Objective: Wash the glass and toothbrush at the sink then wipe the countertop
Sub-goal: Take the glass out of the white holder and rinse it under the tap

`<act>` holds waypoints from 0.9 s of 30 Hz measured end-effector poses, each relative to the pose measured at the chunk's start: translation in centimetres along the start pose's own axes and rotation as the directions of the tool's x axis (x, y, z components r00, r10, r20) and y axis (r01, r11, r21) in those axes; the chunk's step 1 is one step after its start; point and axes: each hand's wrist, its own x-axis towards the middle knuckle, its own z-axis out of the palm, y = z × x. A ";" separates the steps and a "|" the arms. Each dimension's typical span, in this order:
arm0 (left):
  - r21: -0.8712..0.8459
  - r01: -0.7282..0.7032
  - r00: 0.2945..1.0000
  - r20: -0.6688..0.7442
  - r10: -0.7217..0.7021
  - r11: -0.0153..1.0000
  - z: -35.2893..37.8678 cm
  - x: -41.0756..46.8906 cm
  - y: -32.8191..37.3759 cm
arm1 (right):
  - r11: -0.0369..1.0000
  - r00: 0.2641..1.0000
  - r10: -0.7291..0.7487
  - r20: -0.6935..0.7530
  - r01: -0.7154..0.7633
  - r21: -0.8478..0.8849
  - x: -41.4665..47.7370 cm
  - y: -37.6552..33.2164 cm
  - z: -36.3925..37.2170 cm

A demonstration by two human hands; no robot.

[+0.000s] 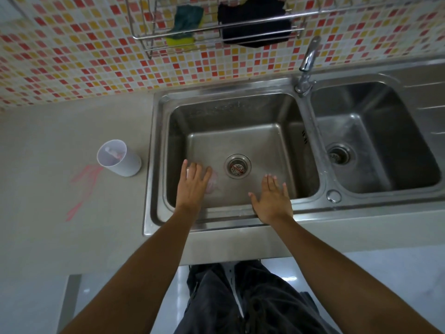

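A clear glass (213, 184) with a pinkish tint lies on the floor of the left sink basin (240, 116), left of the drain (238, 166). My left hand (192, 186) stretches flat over it with fingers apart and partly hides it; I see no grip. My right hand (272, 201) hovers open above the basin's front edge, holding nothing. A white cup (119, 157) stands on the countertop (48, 145) left of the sink, with a toothbrush (113, 153) lying inside it. Pink smears (83, 189) mark the countertop in front of the cup.
The faucet (308, 63) rises between the left basin and the right basin (375, 131), with no water running. A wire rack (216, 32) on the tiled wall holds a green-yellow sponge (185, 22) and a black cloth (255, 22). My legs stand below the counter edge.
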 end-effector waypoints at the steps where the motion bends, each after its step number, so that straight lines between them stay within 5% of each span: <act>1: 0.004 0.003 1.000 0.000 -0.003 1.000 -0.2 0.1 0.1 | 1.000 1.000 0.000 0.000 0.000 0.003 0.0 0.0 0.0; 7: -0.098 0.070 0.998 0.001 -0.070 0.993 -0.7 0.8 0.6 | 0.999 1.000 0.000 -0.027 0.002 0.040 0.0 0.0 -0.1; 13: -0.473 0.258 0.960 0.030 -0.277 0.843 -0.8 3.6 2.3 | 0.849 0.977 0.080 -0.197 0.036 0.526 1.7 2.0 -3.1; 19: -0.689 0.119 0.975 -0.054 -0.215 0.715 -6.8 8.6 5.2 | 0.741 0.895 0.290 -0.339 0.015 0.671 10.2 7.7 -11.8; 24: -0.889 0.033 0.980 -0.060 -0.189 0.457 -11.0 14.2 7.0 | 0.713 0.915 0.261 -0.309 0.033 0.701 17.9 10.2 -17.4; 27: -0.914 -0.074 0.966 -0.166 -0.199 0.399 -13.1 16.0 7.9 | 0.725 0.940 0.165 -0.298 0.090 0.683 20.4 10.2 -19.0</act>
